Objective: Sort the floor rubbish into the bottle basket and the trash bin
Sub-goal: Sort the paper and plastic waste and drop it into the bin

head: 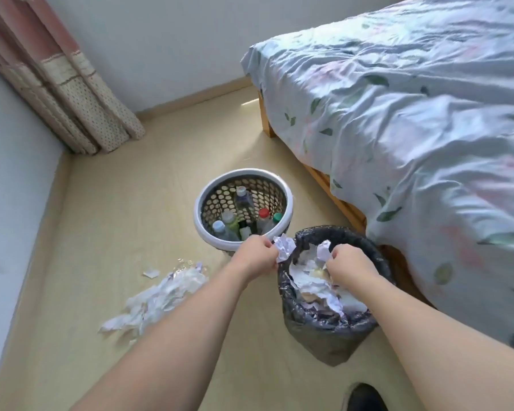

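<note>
Crumpled paper going into the trash bin (333, 327).
Left hand (254, 256) pinches one paper wad (284, 247), right hand (349, 264) another paper wad (323, 250): likely light, soft, grippable anywhere.

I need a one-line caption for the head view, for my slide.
Both hands, left hand and right hand, hold crumpled paper over the lined trash bin.
</note>
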`<state>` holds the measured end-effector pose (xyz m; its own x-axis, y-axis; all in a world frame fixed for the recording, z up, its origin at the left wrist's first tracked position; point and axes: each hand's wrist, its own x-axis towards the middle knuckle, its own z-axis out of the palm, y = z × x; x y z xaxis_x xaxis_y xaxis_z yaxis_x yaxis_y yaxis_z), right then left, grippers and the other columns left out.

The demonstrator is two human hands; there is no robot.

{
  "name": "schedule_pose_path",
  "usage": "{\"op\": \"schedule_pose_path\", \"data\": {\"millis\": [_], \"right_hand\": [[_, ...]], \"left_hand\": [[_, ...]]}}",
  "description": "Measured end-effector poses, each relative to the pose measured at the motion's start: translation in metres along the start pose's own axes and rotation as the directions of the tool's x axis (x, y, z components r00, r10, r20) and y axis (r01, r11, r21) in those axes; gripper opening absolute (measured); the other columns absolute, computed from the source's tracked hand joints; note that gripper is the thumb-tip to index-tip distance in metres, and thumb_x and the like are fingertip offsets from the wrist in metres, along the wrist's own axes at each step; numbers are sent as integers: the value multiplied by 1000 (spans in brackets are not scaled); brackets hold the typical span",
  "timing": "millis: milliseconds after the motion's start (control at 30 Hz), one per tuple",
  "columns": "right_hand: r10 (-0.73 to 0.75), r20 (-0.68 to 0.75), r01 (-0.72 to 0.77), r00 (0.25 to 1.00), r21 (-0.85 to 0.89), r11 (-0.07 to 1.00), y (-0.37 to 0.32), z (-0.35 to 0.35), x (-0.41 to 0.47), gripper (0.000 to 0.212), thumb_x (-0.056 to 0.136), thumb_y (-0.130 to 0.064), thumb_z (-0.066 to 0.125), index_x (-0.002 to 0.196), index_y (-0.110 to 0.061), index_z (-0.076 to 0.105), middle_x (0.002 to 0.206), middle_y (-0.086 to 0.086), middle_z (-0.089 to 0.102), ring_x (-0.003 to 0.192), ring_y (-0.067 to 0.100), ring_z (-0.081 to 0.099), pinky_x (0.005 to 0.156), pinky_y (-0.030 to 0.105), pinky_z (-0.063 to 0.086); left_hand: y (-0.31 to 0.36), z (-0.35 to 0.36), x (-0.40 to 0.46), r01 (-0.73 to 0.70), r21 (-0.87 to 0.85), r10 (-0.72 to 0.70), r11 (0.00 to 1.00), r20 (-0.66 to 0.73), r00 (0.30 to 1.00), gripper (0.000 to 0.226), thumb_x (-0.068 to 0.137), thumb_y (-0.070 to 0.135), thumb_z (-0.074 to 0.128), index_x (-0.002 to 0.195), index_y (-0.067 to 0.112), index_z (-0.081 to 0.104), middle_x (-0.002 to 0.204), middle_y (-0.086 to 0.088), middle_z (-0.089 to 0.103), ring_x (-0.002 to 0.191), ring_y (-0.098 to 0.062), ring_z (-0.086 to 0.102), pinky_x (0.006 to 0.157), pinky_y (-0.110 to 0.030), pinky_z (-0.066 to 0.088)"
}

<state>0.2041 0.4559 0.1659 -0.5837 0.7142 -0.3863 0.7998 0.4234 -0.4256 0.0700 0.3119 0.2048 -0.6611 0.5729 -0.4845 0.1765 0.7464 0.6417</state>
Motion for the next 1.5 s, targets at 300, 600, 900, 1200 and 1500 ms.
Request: {"op": "schedule_pose_path", "data": {"millis": [300,600,900,1200,1500], "right_hand": [[65,57,-68,996,51,996,46,-9,27,8,86,-23,51,90,-15,52,98,9,61,95,32,61,73,34,46],[-247,13,246,969,46,968,-36,12,-11,32,87,-19,46,115,-16,60,118,5,62,104,25,58,89,38,50],[-388,342,420,856,-22,907,-175,147,-50,26,87,-19,46,107,-16,62,111,0,63,103,21,58,85,30,48],[-399,497,552,771,-209,807,-233,291,-34,32,90,-19,46,121,-15,55,122,4,56,109,25,55,84,34,48],[-515,438,675,737,-521,523,-231,381,8,39,86,-20,55,123,-20,43,117,1,48,108,25,47,80,33,34]], "left_hand": [[37,50,16,62,286,-111,956,157,981,30,86,9,39,100,0,63,97,-18,72,71,-32,66,56,-29,47],[-37,-49,-14,120,395,-185,911,130,974,29,86,15,41,103,5,63,101,-11,72,69,-22,62,60,-26,43],[-231,-174,-44,300,399,-340,867,30,940,30,85,9,41,102,4,65,100,-15,71,69,-24,56,61,-25,44],[-406,-142,-13,334,157,-340,929,11,940,16,84,10,48,90,16,61,91,-1,56,78,-21,52,66,-26,40],[-511,-78,3,373,85,-344,924,-246,906,40,89,40,52,127,26,47,119,6,55,104,-18,58,78,-32,47]]}}
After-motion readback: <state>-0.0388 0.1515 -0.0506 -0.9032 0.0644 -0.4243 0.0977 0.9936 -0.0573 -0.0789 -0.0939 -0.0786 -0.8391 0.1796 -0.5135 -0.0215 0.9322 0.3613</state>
